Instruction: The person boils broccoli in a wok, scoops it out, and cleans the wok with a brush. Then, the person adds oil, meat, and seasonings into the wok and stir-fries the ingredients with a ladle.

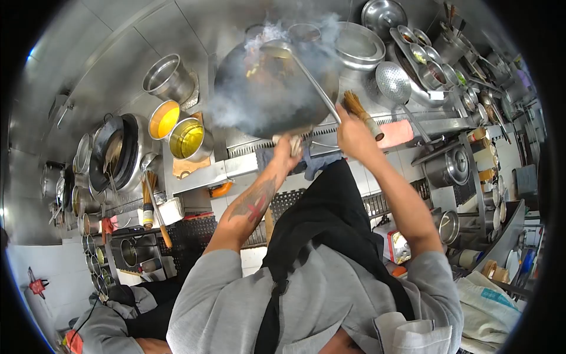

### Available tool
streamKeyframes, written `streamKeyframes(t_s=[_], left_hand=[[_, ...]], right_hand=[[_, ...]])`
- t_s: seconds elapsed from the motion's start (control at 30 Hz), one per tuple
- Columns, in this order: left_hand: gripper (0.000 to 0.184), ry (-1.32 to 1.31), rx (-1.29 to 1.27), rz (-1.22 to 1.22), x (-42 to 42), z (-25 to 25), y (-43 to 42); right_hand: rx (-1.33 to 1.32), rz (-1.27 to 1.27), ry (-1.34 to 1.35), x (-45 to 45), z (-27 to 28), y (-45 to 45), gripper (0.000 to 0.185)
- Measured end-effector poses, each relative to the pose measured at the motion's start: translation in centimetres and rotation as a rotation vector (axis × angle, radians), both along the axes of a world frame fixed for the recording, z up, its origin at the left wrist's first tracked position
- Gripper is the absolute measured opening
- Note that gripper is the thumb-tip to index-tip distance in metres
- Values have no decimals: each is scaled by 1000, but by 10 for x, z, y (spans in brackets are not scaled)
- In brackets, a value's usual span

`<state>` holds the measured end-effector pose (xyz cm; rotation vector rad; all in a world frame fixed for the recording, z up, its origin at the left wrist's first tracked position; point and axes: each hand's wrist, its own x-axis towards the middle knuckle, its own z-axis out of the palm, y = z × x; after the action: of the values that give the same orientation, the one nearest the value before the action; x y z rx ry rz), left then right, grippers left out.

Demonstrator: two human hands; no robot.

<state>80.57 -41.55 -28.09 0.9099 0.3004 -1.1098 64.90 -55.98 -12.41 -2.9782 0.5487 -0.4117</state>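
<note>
A large dark wok (277,112) sits on the stove, with thick smoke or steam rising over it and hiding most of its contents. At its near rim my left hand (287,152) is closed around a folded cloth (299,143). My right hand (355,137) grips the long handle of a metal ladle (313,83), whose bowl hangs over the far part of the wok. Some yellowish and reddish food (254,69) shows faintly through the smoke. Just right of my right hand lies a bamboo brush (361,112).
Two pots of yellow liquid (191,139) stand left of the wok. A perforated skimmer (393,81), a pink cloth (396,134) and a tray of small bowls (425,64) are on the right. Another person (112,327) is at the lower left.
</note>
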Motion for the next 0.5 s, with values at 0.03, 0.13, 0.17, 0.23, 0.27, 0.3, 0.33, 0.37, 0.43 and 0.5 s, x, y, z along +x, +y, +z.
streamKeyframes(t_s=[0.03,0.13,0.17,0.23,0.27,0.3,0.33,0.37,0.43,0.5], left_hand=[[24,-27,-21,57,-5,9,-2],[24,-18,-124,109,16,39,-13],[25,16,-40,14,25,80,-14],[34,126,-67,69,40,123,-24],[34,122,-70,70,47,127,-31],[30,99,-79,74,54,131,-37],[27,78,-86,76,57,130,-41],[27,51,3,128,52,129,-48],[27,-253,70,193,36,82,-61],[42,-746,348,317,-16,40,-51]], right_hand=[[245,30,-118,-4,8,8,63],[865,-47,-156,8,41,11,66],[1148,-142,-243,20,53,5,55],[1423,-234,-333,37,67,-13,46],[1542,-261,-260,41,72,-23,30],[1662,-290,-183,42,73,-28,16],[1663,-290,-186,40,72,-28,16],[1658,-279,-182,39,71,-29,7],[1652,-269,-186,40,67,-33,7],[1657,-306,-209,43,53,-33,7]])
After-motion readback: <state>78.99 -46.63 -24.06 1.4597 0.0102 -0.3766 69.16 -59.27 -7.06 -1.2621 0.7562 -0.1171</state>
